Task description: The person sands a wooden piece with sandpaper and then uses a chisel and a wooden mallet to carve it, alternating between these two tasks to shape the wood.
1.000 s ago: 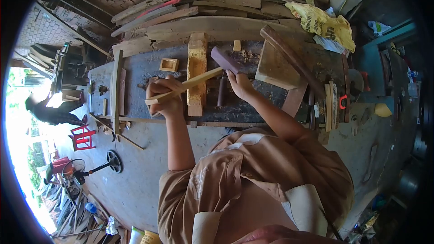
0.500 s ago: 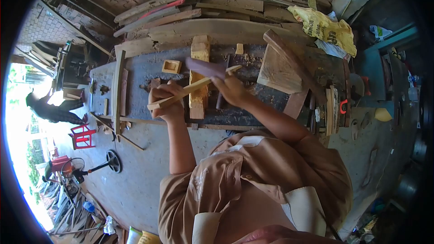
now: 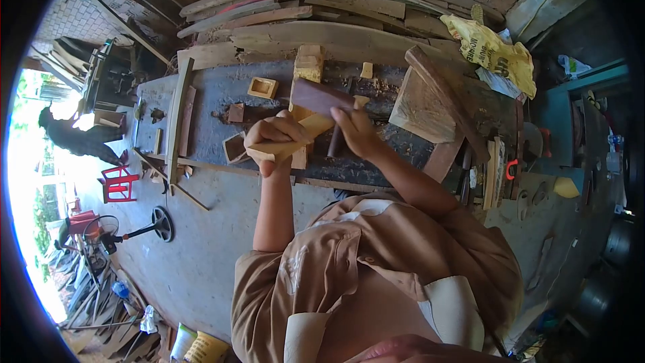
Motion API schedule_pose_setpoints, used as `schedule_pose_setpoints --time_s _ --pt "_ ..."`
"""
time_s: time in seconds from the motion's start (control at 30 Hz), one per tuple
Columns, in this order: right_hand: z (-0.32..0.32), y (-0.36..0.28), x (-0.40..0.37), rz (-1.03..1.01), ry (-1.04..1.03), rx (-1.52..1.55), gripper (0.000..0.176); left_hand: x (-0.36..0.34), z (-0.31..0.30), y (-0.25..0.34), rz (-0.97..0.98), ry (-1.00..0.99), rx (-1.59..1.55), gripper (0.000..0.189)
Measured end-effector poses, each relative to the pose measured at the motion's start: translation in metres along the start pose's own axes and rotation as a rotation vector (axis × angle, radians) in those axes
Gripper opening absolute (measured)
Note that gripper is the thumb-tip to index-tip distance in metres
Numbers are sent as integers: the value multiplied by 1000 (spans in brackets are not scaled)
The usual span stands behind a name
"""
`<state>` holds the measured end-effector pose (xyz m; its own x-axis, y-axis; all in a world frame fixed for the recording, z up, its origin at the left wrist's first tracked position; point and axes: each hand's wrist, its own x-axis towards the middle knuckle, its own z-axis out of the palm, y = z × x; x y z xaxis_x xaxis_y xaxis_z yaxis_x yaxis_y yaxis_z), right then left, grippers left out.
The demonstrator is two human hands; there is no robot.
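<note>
My left hand (image 3: 275, 138) is closed around the near part of a pale wooden strip (image 3: 316, 123), which slants up and to the right above the bench. At its far part, my right hand (image 3: 357, 132) grips one end of a flat, dark reddish-brown block (image 3: 322, 97). This block lies across the strip or just over it; contact is hard to tell. Beneath both hands, a light timber block (image 3: 308, 67) stretches across the bench top. A small hollowed wooden box (image 3: 263, 88) sits to its left, and another small box (image 3: 235, 148) is near my left wrist.
The dark workbench (image 3: 222, 77) carries a large wood block (image 3: 422, 111) with a long timber (image 3: 447, 104) leaning over it. Planks (image 3: 269, 40) are stacked behind by the brick wall. A yellow sack (image 3: 490, 54) lies at the back right. A person (image 3: 77, 136) and red stool (image 3: 119, 183) are at far left.
The dark block has shifted slightly right and tilted. My left hand has moved right and turned with the strip. The whole view has shifted a little, revealing the small box near my left wrist.
</note>
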<state>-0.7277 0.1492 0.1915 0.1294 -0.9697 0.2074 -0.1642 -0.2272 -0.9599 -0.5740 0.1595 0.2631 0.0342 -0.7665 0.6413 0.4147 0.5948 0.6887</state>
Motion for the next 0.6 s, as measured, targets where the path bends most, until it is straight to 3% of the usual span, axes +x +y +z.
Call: schedule_pose_setpoints --time_s 0.03,0.07,0.13,0.2,0.27,0.33,0.37,0.43,0.47,0.53,0.6 --pt "-8 17 -1 169 -102 -19 51 -1 0 1 -4 -14 -18 64" --pt "-12 46 2 188 -37 -43 51 -1 0 3 -1 -17 -17 64" --pt "-23 119 6 270 43 -473 51 -5 2 4 -1 -69 -26 63" --pt "-22 61 13 360 -84 -297 50 -4 6 3 -18 -57 3 63" --pt "-15 -11 1 234 -156 125 43 -1 0 0 2 -1 -52 64" --pt "7 -34 -10 -56 116 113 42 -3 -13 -5 4 29 -74 64" --pt "3 -28 -10 -59 118 112 42 -3 -16 -6 2 25 -74 64" --pt "-12 6 -8 124 -66 -82 41 -4 -22 -7 1 27 -71 65" --pt "-13 37 -4 138 1 -344 45 -5 -23 -8 8 27 -70 65" --pt "-28 92 11 459 -53 -473 47 -8 -23 -7 66 11 -83 62" --pt "-20 69 15 384 -113 -434 49 -10 -16 -3 35 17 -32 65"
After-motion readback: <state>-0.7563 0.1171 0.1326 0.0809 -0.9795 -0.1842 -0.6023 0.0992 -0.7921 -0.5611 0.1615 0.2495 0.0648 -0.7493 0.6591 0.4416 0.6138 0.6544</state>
